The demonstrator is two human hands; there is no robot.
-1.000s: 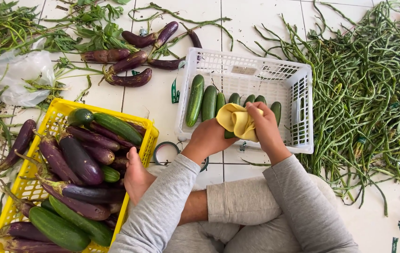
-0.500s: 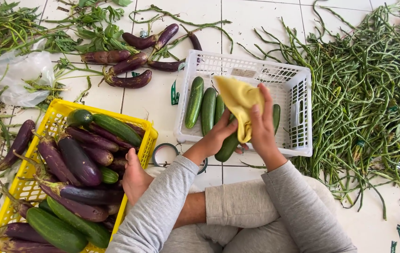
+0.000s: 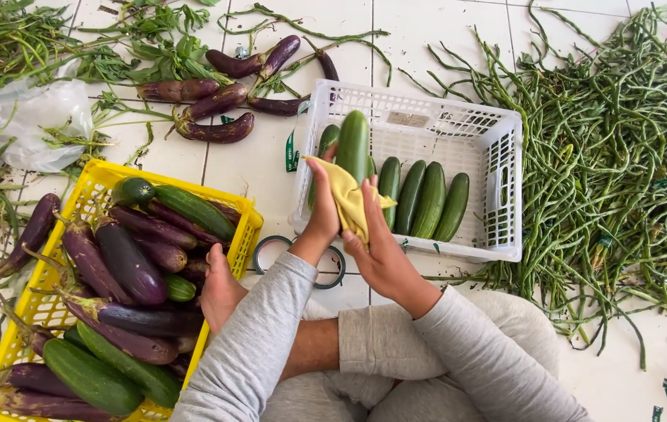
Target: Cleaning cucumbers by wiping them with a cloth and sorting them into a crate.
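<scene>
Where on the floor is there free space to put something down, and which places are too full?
Bare tile lies between the loose eggplants and the white crate, and at the top between that crate and the long beans. The yellow crate is heaped full; leafy greens crowd the left.
</scene>
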